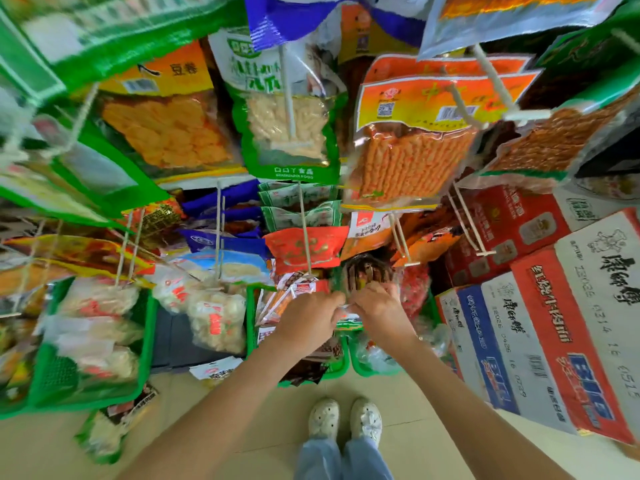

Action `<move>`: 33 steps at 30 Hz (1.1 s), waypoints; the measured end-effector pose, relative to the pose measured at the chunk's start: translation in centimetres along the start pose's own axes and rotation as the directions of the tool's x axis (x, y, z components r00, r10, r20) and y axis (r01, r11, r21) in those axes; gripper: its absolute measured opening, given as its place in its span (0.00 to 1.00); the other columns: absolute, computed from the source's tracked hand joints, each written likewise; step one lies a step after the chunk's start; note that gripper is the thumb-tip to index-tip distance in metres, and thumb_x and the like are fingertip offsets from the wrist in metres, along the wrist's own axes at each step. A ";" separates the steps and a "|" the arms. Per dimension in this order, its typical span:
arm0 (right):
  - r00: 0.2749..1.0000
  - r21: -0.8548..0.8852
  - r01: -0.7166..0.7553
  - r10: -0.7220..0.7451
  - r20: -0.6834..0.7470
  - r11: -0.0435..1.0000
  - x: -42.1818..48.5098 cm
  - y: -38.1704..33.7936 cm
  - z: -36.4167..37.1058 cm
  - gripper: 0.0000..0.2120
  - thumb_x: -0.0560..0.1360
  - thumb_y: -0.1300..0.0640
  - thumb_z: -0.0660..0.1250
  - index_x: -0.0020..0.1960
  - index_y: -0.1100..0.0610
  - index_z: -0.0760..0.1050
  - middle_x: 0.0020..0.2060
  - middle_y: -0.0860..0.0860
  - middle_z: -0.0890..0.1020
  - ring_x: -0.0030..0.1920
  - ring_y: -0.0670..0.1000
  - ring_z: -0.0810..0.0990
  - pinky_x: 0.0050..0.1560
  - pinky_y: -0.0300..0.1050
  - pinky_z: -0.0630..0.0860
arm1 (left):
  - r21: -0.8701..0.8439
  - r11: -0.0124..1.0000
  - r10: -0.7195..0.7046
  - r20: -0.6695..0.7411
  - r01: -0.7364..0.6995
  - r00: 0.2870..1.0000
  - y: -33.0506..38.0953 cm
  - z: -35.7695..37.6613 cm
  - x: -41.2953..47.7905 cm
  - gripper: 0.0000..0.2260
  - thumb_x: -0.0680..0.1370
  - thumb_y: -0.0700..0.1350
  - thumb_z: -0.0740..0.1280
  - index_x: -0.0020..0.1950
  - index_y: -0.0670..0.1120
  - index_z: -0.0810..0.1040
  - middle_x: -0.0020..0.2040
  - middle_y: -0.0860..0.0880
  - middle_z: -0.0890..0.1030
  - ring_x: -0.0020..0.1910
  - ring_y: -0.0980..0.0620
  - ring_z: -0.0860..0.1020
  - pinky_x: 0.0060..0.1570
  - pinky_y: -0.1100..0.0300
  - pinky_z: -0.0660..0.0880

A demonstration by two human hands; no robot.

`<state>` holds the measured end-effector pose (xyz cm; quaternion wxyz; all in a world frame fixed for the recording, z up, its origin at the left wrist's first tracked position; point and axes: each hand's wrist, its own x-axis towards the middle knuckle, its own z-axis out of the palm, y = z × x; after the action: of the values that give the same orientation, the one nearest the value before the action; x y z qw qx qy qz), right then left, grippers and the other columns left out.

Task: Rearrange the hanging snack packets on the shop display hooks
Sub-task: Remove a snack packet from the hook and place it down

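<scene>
Both hands work low on the display, close together. The left hand has its fingers curled and pinches one edge of the dark snack packet; the right hand pinches the opposite edge, fingers curled over the film. The packet is clear-fronted with dark brown contents; it sits between and just above the two hands, below and to the right of the red packet, near the tip of a white hook rod; whether it hangs on a hook cannot be told. A green-and-white printed strip shows in the gap between the hands.

Upper rows — a green packet of pale snacks hangs at centre, with a white rod across its front; an orange packet hangs to its left; an orange-headed packet of red sticks hangs to its right. Blue packets hang left of the red packet.

Lower level — a green mesh basket at left holds clear bags of pale snacks; a second green basket lies under the left hand and holds small packets. Printed cardboard cartons are stacked at right. The person's white shoes stand on the pale tiled floor, near the second basket's front rim.
</scene>
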<state>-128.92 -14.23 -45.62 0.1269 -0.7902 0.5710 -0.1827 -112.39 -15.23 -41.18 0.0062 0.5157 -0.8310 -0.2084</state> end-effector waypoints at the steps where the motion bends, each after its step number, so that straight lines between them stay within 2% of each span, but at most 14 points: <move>1: 0.999 0.050 0.021 -0.023 0.033 0.999 0.5 -0.7 0.1 0.05 0.69 0.56 0.65 0.36 0.54 0.78 0.30 0.47 0.79 0.36 0.52 0.78 0.44 0.41 0.59 | -0.040 0.999 -0.009 0.004 0.009 1.000 -0.7 0.1 -0.2 0.06 0.80 0.45 0.60 0.50 0.46 0.76 0.37 0.46 0.79 0.36 0.48 0.76 0.33 0.58 0.66; 2: 0.998 0.110 0.021 -0.026 0.049 0.994 1.0 -1.1 0.4 0.04 0.70 0.56 0.66 0.38 0.54 0.79 0.32 0.47 0.80 0.39 0.50 0.76 0.45 0.40 0.58 | -0.081 0.996 -0.028 0.002 0.028 1.000 -1.5 0.2 -0.4 0.06 0.79 0.42 0.60 0.50 0.46 0.77 0.36 0.45 0.79 0.35 0.47 0.76 0.32 0.58 0.64; 4: 0.991 0.237 -0.109 0.088 0.098 0.965 2.2 -1.3 0.4 0.05 0.74 0.54 0.65 0.45 0.53 0.79 0.40 0.47 0.80 0.47 0.48 0.74 0.48 0.41 0.56 | -0.076 0.997 -0.035 -0.013 0.034 0.999 -3.1 0.5 -0.9 0.08 0.80 0.42 0.58 0.53 0.47 0.77 0.37 0.45 0.80 0.36 0.46 0.77 0.30 0.57 0.63; 7: 0.951 0.293 -0.304 0.306 0.040 0.906 4.5 -0.1 0.9 0.10 0.77 0.55 0.63 0.57 0.54 0.76 0.51 0.51 0.79 0.57 0.56 0.72 0.53 0.49 0.62 | -0.007 0.999 -0.050 -0.049 0.050 0.998 -5.0 0.7 -2.0 0.08 0.80 0.42 0.57 0.52 0.46 0.76 0.38 0.46 0.80 0.37 0.46 0.78 0.27 0.58 0.63; 9: 0.935 0.256 -0.353 0.344 0.082 0.900 6.8 0.1 1.2 0.21 0.76 0.61 0.64 0.69 0.57 0.66 0.63 0.56 0.73 0.64 0.59 0.66 0.62 0.55 0.63 | -0.027 0.997 -0.073 -0.092 0.071 0.993 -6.1 0.5 -2.5 0.07 0.80 0.41 0.58 0.50 0.46 0.76 0.36 0.46 0.79 0.35 0.46 0.77 0.28 0.59 0.62; 12: 0.915 0.304 -0.383 0.316 0.250 0.872 10.2 -0.3 2.4 0.33 0.75 0.65 0.64 0.75 0.56 0.51 0.71 0.56 0.62 0.68 0.59 0.61 0.67 0.54 0.60 | -0.012 0.995 -0.102 -0.085 0.102 0.991 -7.6 0.1 -2.8 0.08 0.80 0.42 0.56 0.50 0.46 0.75 0.35 0.48 0.76 0.35 0.48 0.74 0.32 0.59 0.64; 15: 0.921 0.386 -0.349 0.236 0.309 0.854 12.8 -0.8 4.2 0.35 0.74 0.66 0.66 0.74 0.57 0.51 0.70 0.56 0.63 0.63 0.57 0.69 0.61 0.50 0.69 | 0.052 0.987 -0.146 -0.075 0.150 0.986 -9.3 -0.1 -2.9 0.08 0.81 0.45 0.54 0.50 0.47 0.72 0.38 0.49 0.77 0.39 0.48 0.77 0.34 0.58 0.68; 18: 0.938 0.300 -0.298 0.219 0.269 0.906 14.4 -0.5 5.9 0.21 0.75 0.67 0.63 0.67 0.64 0.65 0.65 0.62 0.68 0.63 0.61 0.70 0.61 0.47 0.68 | 0.065 0.983 -0.169 -0.079 0.175 0.982 -10.5 -0.1 -3.0 0.07 0.81 0.45 0.55 0.50 0.47 0.72 0.41 0.49 0.78 0.40 0.48 0.77 0.36 0.58 0.70; 20: 0.946 0.241 -0.282 0.226 0.234 0.929 14.4 -0.6 6.1 0.12 0.76 0.67 0.61 0.58 0.66 0.74 0.57 0.63 0.73 0.57 0.62 0.73 0.55 0.45 0.68 | 0.060 0.983 -0.165 -0.102 0.171 0.981 -11.1 0.0 -3.2 0.06 0.81 0.44 0.56 0.50 0.47 0.72 0.40 0.49 0.78 0.39 0.49 0.77 0.36 0.58 0.71; 22: 0.947 0.228 -0.283 0.233 0.223 0.932 13.2 -1.1 5.8 0.09 0.76 0.66 0.61 0.52 0.66 0.77 0.48 0.59 0.75 0.50 0.60 0.75 0.45 0.40 0.64 | 0.054 0.985 -0.156 -0.109 0.162 0.982 -11.3 0.1 -3.4 0.07 0.81 0.44 0.56 0.49 0.47 0.73 0.40 0.49 0.78 0.39 0.48 0.77 0.36 0.56 0.72; 25: 0.949 0.236 -0.266 0.210 0.237 0.935 10.3 -2.1 4.9 0.08 0.76 0.66 0.61 0.51 0.65 0.78 0.42 0.54 0.72 0.45 0.57 0.74 0.40 0.41 0.61 | 0.034 0.989 -0.138 -0.110 0.142 0.984 -11.2 0.3 -3.9 0.05 0.79 0.43 0.58 0.48 0.46 0.74 0.39 0.47 0.78 0.39 0.46 0.76 0.37 0.55 0.74; 28: 0.944 0.256 -0.298 0.246 0.219 0.920 7.7 -3.3 3.5 0.08 0.76 0.65 0.62 0.51 0.64 0.78 0.42 0.50 0.72 0.44 0.51 0.72 0.44 0.40 0.64 | 0.034 0.995 -0.086 -0.128 0.091 0.988 -10.5 0.4 -4.6 0.03 0.74 0.38 0.66 0.43 0.45 0.76 0.39 0.47 0.77 0.39 0.46 0.76 0.36 0.54 0.75; 31: 0.912 0.218 -0.342 0.268 0.310 0.914 5.2 -4.7 2.4 0.06 0.75 0.62 0.64 0.48 0.62 0.79 0.42 0.53 0.75 0.46 0.55 0.75 0.42 0.38 0.63 | 0.077 0.997 -0.014 -0.178 0.028 0.984 -9.6 0.4 -5.9 0.09 0.64 0.36 0.75 0.42 0.45 0.82 0.44 0.46 0.80 0.42 0.45 0.79 0.37 0.55 0.77; 33: 0.876 0.175 -0.387 0.301 0.377 0.906 3.2 -5.9 1.6 0.07 0.75 0.62 0.65 0.50 0.61 0.80 0.46 0.55 0.78 0.48 0.55 0.76 0.40 0.35 0.61 | 0.122 0.993 0.018 -0.203 0.007 0.979 -8.6 0.1 -7.0 0.12 0.61 0.36 0.77 0.41 0.45 0.83 0.49 0.43 0.80 0.44 0.44 0.79 0.39 0.54 0.77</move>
<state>-122.28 -15.41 -44.23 0.3511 -0.6729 0.6454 -0.0861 -101.74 -12.45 -42.84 0.0605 0.5316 -0.8385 -0.1033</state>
